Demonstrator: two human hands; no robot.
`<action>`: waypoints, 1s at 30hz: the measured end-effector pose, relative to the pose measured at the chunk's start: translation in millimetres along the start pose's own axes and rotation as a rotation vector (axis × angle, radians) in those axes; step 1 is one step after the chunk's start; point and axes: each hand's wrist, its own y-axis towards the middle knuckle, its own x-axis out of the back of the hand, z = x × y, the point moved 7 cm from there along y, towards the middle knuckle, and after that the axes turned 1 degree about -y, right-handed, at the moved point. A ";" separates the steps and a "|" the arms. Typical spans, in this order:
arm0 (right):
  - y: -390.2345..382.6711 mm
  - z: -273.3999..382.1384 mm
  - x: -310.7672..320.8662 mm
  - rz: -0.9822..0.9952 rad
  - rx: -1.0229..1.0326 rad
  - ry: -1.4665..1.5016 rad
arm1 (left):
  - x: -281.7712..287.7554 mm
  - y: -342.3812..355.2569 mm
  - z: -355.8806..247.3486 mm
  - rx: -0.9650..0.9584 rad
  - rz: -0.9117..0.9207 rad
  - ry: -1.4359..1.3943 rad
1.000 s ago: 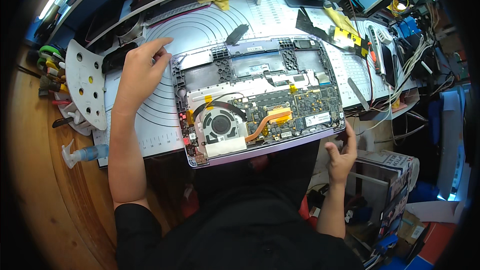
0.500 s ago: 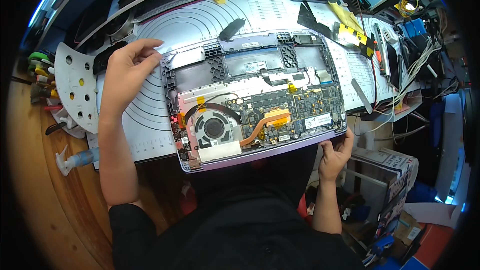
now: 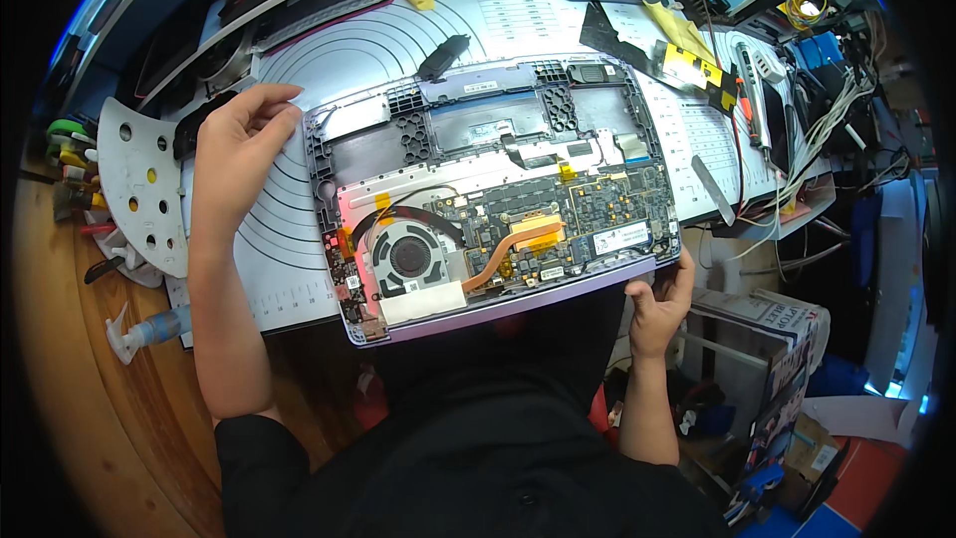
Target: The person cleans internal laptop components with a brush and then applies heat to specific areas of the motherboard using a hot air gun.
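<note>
An opened laptop base (image 3: 478,311) lies face up before me, its inside exposed, with its near edge jutting past the table. Inside it are a round fan (image 3: 409,257), a copper heat pipe (image 3: 498,257) and a dark circuit board (image 3: 607,204). My right hand (image 3: 659,309) grips the near right corner, fingers partly hidden beneath it. At the far left corner is my left hand (image 3: 244,144), index finger and thumb apart with a gap between them; the thumb tip is close to the casing, and whether it touches I cannot tell. The large battery bays look bare.
On the marked mat (image 3: 279,229) beyond the laptop lie a black piece (image 3: 443,57) and a metal blade (image 3: 713,189). A yellow-and-black taped piece (image 3: 697,75) and white cables (image 3: 827,130) are at right. A perforated white holder (image 3: 139,179) and spray bottle (image 3: 149,331) stand left.
The whole scene, laptop and both hands included, has shifted slightly left in the picture. My left thumb and index finger sit a little farther off the laptop's corner; the right hand keeps its grip.
</note>
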 end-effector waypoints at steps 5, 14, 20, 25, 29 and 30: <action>-9.5 -12.5 27.5 -0.163 0.064 0.025 | 3.3 -5.6 -12.4 -0.116 -0.160 0.175; -94.0 -139.8 32.9 0.212 -0.218 -0.807 | 7.5 -8.0 -22.5 -0.177 -0.253 0.248; -114.7 -156.7 18.1 0.291 -0.331 -1.045 | 7.4 -9.2 -25.2 -0.242 -0.293 0.245; -112.4 -157.8 19.6 0.279 -0.323 -1.019 | 8.6 -9.1 -25.1 -0.252 -0.297 0.252; -112.3 -157.0 20.2 0.267 -0.323 -1.029 | 8.2 -7.9 -24.8 -0.266 -0.297 0.255; -112.4 -156.9 20.4 0.265 -0.329 -1.030 | 8.2 -8.5 -26.0 -0.263 -0.297 0.254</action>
